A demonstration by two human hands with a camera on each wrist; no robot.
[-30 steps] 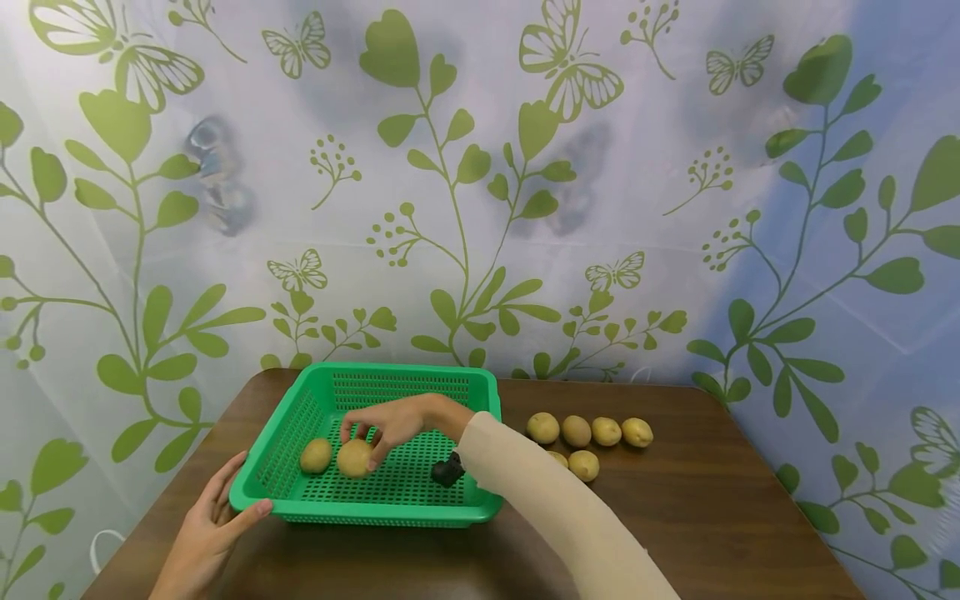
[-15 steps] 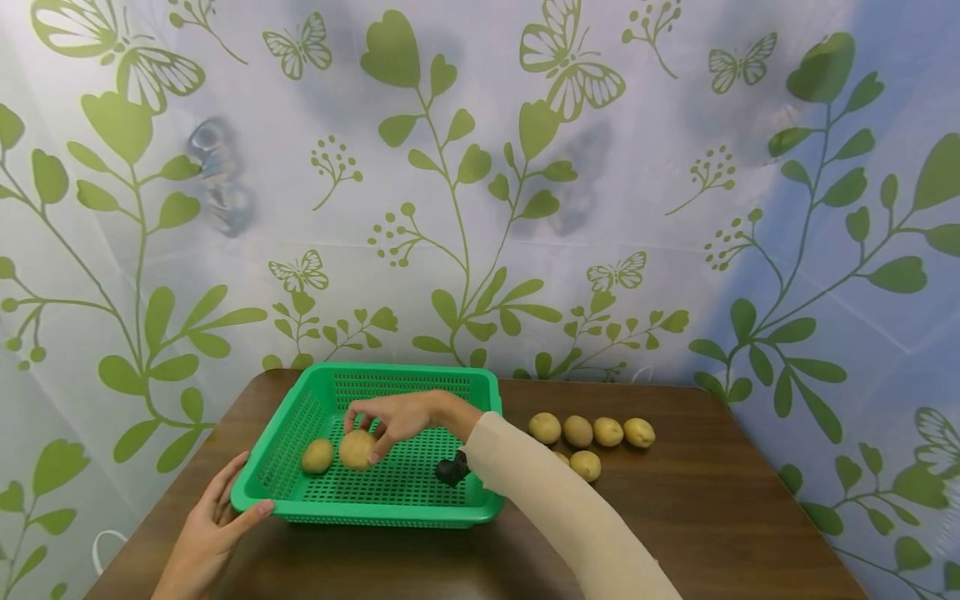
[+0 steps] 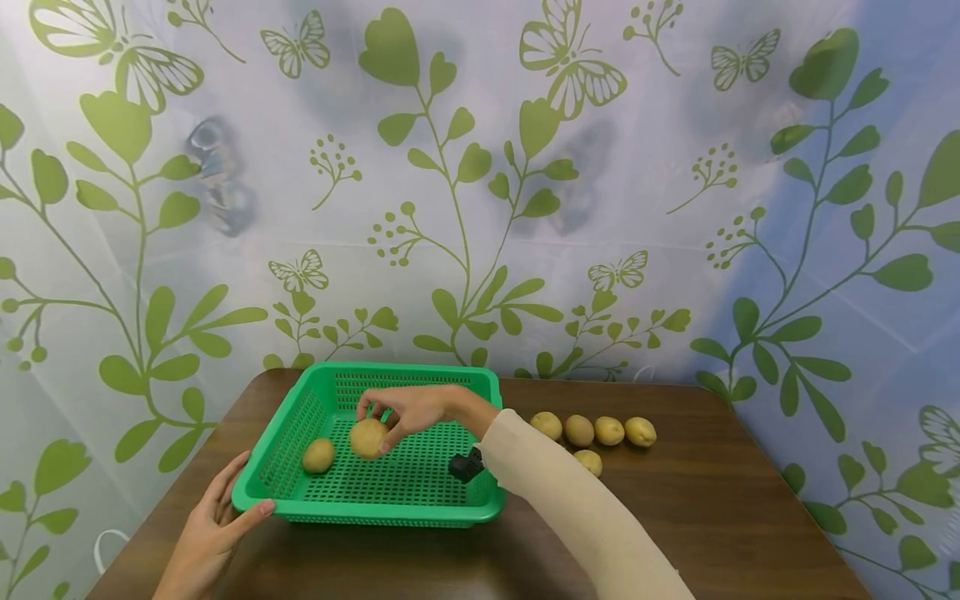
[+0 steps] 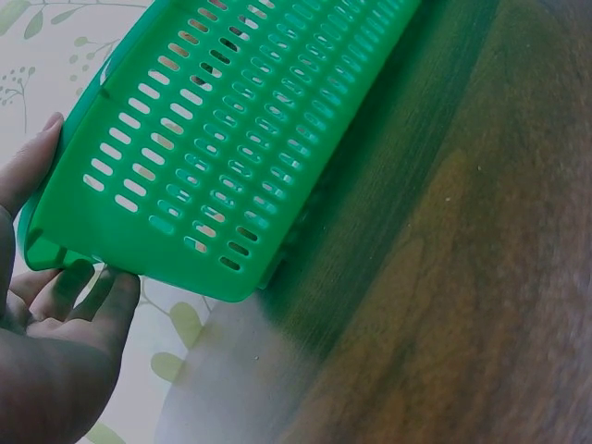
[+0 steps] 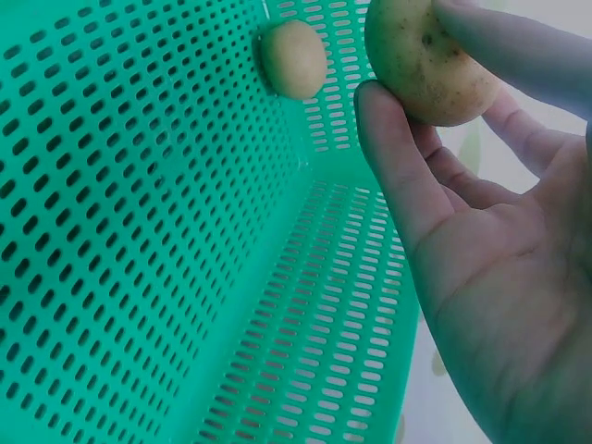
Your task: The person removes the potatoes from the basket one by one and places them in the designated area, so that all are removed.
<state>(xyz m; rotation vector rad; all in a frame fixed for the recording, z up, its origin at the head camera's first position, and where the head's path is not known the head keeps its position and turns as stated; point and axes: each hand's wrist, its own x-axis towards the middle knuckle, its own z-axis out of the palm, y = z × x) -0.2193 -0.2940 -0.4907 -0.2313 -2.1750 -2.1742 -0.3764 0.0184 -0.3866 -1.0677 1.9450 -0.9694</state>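
A green plastic basket [image 3: 367, 510] with slotted walls sits on the table. My left hand [image 3: 206, 527] grips its near left corner, thumb on top of the rim and fingers beneath, as the left wrist view [image 4: 69, 342] also shows. Over the basket floor my right hand [image 3: 420, 410] pinches a round, yellowish potato [image 3: 367, 438] between thumb and fingers. In the right wrist view that potato [image 5: 427, 65] has small dark specks and is apart from the basket. Another potato [image 3: 318, 456] lies on the basket floor at the left.
Right of the basket, several potatoes [image 3: 609, 431] lie on the brown wooden table [image 3: 697, 500], partly behind my right sleeve [image 3: 570, 492]. A black device [image 3: 465, 465] is at my right wrist. A curtain [image 3: 480, 208] with green leaves and butterflies hangs behind.
My right hand has lifted the potato and moved it a little to the right, away from the other potato in the basket. The left hand keeps its grip on the corner.
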